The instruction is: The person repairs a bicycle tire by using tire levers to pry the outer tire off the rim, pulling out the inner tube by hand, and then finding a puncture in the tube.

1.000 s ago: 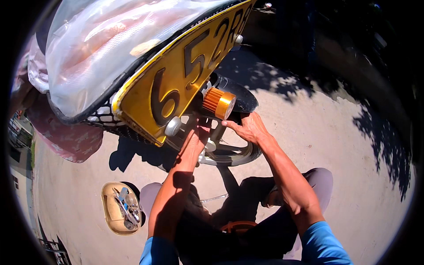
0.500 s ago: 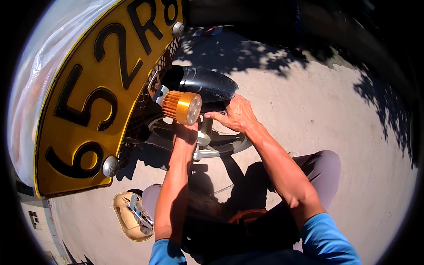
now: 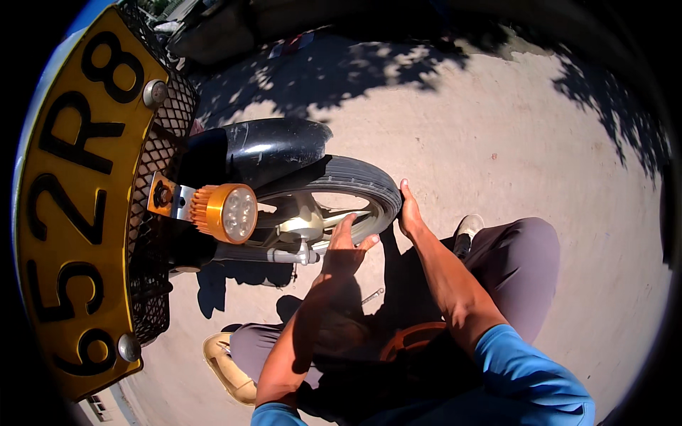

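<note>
A motorbike's front wheel (image 3: 359, 181) with a black tyre and pale spokes stands in front of me, partly under a scratched black mudguard (image 3: 273, 145). My right hand (image 3: 410, 213) lies along the outer edge of the tyre, fingers stretched out and seemingly touching it. At the near side of the wheel, close to the rim and spokes, my left hand (image 3: 344, 257) has its fingers apart and nothing in it. A round orange lamp (image 3: 238, 213) with several clear lenses sticks out to the left of that hand. Beneath the hub, a grey fork end (image 3: 284, 255) points my way.
A yellow number plate (image 3: 74, 184) fixed to a black wire basket (image 3: 165, 135) fills the left. On the concrete ground by my left knee rests a tan tray (image 3: 229, 373). A slim metal tool (image 3: 372, 296) lies between my legs, near an orange-brown rounded object (image 3: 412, 337).
Both hands have come away from the mudguard area, the right one down to the tyre's edge, the left into sight from behind the lamp. The view has shifted, showing more of the wheel.
</note>
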A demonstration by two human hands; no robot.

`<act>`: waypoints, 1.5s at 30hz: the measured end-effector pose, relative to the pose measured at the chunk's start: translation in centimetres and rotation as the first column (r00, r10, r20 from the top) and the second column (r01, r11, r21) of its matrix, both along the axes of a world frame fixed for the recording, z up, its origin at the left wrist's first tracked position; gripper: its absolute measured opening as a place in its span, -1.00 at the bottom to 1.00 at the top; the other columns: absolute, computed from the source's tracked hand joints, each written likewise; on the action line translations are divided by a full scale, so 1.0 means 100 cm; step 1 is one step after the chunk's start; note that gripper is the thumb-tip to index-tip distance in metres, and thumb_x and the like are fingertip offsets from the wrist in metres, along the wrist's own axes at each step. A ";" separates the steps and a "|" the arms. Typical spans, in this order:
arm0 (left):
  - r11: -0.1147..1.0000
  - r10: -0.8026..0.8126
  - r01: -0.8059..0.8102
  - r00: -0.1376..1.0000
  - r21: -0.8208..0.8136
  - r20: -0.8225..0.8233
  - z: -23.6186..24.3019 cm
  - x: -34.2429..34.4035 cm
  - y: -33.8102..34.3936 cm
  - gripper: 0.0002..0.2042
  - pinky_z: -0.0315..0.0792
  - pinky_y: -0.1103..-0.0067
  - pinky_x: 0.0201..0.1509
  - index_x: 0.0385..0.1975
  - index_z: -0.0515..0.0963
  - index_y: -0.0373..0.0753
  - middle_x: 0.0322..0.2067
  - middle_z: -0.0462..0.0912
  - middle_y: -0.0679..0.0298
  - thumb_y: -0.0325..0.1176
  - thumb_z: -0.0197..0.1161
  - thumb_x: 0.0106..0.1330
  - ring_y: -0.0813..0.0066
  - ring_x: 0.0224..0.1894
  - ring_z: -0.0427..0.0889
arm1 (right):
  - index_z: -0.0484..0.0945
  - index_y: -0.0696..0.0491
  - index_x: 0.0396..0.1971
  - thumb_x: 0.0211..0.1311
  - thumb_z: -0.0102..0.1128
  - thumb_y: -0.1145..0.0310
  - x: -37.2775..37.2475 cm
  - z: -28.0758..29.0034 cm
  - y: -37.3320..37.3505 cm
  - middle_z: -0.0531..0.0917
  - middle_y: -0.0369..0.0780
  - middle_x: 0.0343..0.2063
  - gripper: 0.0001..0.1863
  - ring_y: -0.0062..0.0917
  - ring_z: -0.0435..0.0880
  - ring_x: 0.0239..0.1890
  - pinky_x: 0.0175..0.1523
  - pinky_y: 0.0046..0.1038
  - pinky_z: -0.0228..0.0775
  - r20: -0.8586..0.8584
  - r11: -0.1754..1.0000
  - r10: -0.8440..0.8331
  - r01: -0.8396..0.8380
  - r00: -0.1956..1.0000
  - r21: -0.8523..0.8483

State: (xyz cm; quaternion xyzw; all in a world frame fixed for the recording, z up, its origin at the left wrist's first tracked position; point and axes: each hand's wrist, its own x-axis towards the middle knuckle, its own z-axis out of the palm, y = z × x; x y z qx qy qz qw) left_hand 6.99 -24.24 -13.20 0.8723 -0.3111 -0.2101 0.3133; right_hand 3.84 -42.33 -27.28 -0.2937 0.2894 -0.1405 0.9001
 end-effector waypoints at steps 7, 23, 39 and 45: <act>0.994 -0.068 0.048 0.977 0.100 0.202 -0.001 0.012 -0.016 -0.10 0.15 0.18 0.35 0.25 0.21 -0.50 0.20 0.31 -0.24 0.02 0.44 0.04 -0.16 0.28 0.25 | 0.57 0.19 -0.39 0.41 -0.09 -0.07 0.002 0.017 0.003 0.66 -0.14 -0.40 -0.44 -0.37 0.61 -0.36 -0.12 -0.29 0.43 -0.171 0.957 -0.284 0.289 0.944 0.004; 0.834 0.007 -0.175 0.952 -0.524 -0.306 0.026 0.023 -0.043 -0.49 0.39 0.46 0.08 -0.10 0.53 -0.46 -0.16 0.64 0.15 -0.08 0.42 0.20 0.38 -0.09 0.57 | 0.20 0.08 0.31 0.24 0.12 -0.10 -0.067 0.050 0.009 0.40 0.05 0.18 -0.23 -0.10 0.37 0.27 0.35 -0.23 0.18 -0.016 0.327 -0.037 -0.003 0.999 -0.945; 0.190 0.210 -0.692 0.721 -0.696 -0.660 0.071 0.062 0.028 -0.61 0.34 0.81 -0.08 -0.07 0.46 -0.24 -0.16 0.51 0.41 0.00 0.11 0.43 0.66 -0.14 0.48 | 0.40 0.14 0.08 -0.04 0.27 -0.31 -0.014 0.184 0.007 0.50 -0.06 -0.11 -0.12 -0.17 0.48 0.00 0.15 -0.21 0.27 -0.040 0.054 0.115 -0.046 0.993 -0.997; 0.656 0.268 -0.474 0.874 -0.588 -0.405 0.044 -0.006 -0.002 -0.26 0.17 0.45 0.36 0.22 0.20 -0.47 0.14 0.41 -0.02 -0.01 0.33 0.26 0.24 0.22 0.38 | 0.23 0.13 0.26 0.13 0.16 -0.25 -0.057 0.061 0.004 0.42 0.01 0.11 -0.11 -0.12 0.42 0.19 0.28 -0.24 0.22 -0.061 0.388 -0.073 -0.028 0.995 -0.921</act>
